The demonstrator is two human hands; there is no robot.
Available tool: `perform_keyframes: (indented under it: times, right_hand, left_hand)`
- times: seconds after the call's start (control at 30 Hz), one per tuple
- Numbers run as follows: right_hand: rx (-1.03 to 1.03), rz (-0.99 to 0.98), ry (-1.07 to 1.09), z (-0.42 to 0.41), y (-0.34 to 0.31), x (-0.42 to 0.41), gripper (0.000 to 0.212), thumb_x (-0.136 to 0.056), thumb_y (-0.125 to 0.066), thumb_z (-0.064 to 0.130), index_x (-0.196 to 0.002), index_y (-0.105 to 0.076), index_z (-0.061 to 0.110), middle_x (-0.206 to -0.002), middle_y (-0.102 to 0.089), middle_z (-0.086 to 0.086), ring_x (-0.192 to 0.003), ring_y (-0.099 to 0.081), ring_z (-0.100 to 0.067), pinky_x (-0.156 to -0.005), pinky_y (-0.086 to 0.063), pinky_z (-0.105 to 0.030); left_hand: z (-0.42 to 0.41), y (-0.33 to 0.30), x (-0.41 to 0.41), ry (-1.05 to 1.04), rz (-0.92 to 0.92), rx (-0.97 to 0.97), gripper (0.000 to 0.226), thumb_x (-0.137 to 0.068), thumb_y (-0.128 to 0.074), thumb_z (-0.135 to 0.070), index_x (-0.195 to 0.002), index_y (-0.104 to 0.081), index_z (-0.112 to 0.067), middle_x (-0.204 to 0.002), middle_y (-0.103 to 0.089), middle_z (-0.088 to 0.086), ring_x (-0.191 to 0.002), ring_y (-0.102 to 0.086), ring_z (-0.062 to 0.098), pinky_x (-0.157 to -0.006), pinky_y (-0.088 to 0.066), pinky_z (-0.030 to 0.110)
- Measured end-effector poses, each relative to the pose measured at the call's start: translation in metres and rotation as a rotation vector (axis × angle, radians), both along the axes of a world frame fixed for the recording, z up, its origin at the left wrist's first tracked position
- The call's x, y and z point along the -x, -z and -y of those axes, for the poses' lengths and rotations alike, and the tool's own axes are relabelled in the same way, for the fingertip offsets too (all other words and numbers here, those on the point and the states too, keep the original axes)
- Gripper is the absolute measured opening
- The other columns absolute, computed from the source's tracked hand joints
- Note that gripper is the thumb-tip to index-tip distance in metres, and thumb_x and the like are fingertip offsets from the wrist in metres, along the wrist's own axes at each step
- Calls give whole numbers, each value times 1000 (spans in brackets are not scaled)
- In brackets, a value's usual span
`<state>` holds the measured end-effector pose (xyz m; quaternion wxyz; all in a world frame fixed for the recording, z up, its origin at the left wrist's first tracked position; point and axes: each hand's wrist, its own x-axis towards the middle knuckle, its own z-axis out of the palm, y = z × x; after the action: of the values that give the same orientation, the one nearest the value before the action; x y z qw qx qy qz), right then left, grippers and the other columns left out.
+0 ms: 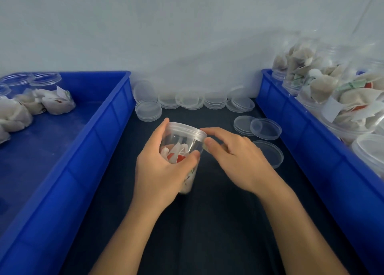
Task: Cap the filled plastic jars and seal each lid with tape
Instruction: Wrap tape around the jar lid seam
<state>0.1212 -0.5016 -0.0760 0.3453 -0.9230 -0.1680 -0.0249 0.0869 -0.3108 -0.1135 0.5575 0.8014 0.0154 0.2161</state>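
A clear capped jar (pixel 184 148), filled with white packets, is held tilted above the middle of the dark bench (pixel 207 222), gripped round its body by the left hand (pixel 160 171). The right hand (pixel 234 156) pinches at the lid's rim; tape cannot be made out. Loose lids (pixel 266 128) lie beyond, stacked along the far edge. Blue crates (pixel 311 150) of filled jars flank both sides.
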Motion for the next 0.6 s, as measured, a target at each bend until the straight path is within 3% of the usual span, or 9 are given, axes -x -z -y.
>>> perform_keyframes:
  times: [0.13,0.2,0.33,0.47,0.53,0.6]
  right_hand:
    - [2,9,6,0,-1,0,29,-105,-37,59,-130,-53,61,-80,-70,19,-83,-65,-6,-83,-55,-42]
    - [-20,1,3,1,-1,0,27,-105,-39,59,-127,-54,61,-86,-71,24,-87,-66,-4,-85,-56,-42]
    - [-62,1,-21,3,0,1,31,-103,-40,58,-130,-55,63,-88,-73,22,-84,-64,0,-82,-55,-39]
    - [-82,15,-19,2,-4,4,27,-104,-44,54,-123,-58,67,-96,-71,33,-89,-65,1,-84,-56,-40]
    - [-84,33,-7,0,-6,6,26,-106,-46,52,-118,-57,72,-100,-71,35,-96,-67,-4,-88,-57,-43]
    - [-68,61,6,-1,-7,7,25,-106,-46,51,-117,-58,70,-92,-71,31,-90,-67,-8,-85,-57,-44]
  left_hand:
    - [-1,0,-2,39,-18,48,89,-77,-92,-32,-153,-48,-49,-134,-58,-41,-124,-53,-20,-84,-46,-2]
    - [-2,-1,-2,63,-20,42,86,-79,-90,-28,-153,-49,-46,-135,-59,-36,-126,-54,-16,-87,-48,1]
    - [-4,-2,-3,119,-36,72,83,-84,-88,-24,-153,-47,-44,-135,-63,-28,-127,-60,-5,-97,-58,21]
    - [-1,-3,1,113,-45,-8,96,-76,-79,-56,-159,-30,-47,-132,-55,-40,-123,-56,-15,-87,-52,8]
    - [-1,-7,4,55,-33,-173,96,-73,-68,-70,-158,-27,-49,-136,-53,-39,-122,-53,-16,-90,-50,12]
    - [0,-11,8,-42,13,-325,91,-75,-63,-75,-156,-33,-45,-141,-52,-30,-118,-51,-17,-95,-53,24]
